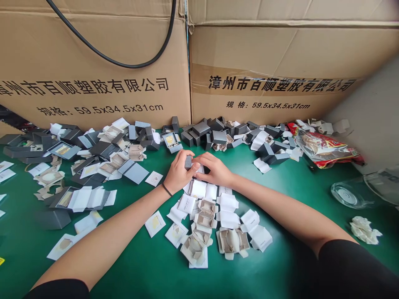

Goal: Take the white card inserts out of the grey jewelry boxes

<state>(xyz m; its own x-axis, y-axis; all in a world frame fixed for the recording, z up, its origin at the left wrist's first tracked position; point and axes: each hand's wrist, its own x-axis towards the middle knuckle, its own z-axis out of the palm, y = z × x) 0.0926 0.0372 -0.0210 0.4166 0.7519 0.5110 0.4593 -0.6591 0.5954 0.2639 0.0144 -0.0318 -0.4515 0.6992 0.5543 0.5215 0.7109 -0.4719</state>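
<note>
My two hands meet at the middle of the green table. In my left hand (180, 172), fingers closed, is a small dark grey box (188, 162), of which only one end shows. My right hand (215, 169) has its fingers curled in against the left one; a pale edge and a dark part show beneath them, and what they grip is mostly hidden. Below the hands lie white folded paper cards (198, 189) and unfolded grey-brown cardboard inserts (206, 214), several of each. Just beyond them stands an open grey box (172, 142) with a yellowish inside.
Many dark grey boxes and lids (202, 128) line the back, with a bigger heap (102, 151) at left. A red snack packet (322, 147), a clear plastic container (347, 195) and crumpled tissue (365, 229) are at right. Large cartons (124, 41) stand behind; a black cable (102, 56) hangs there.
</note>
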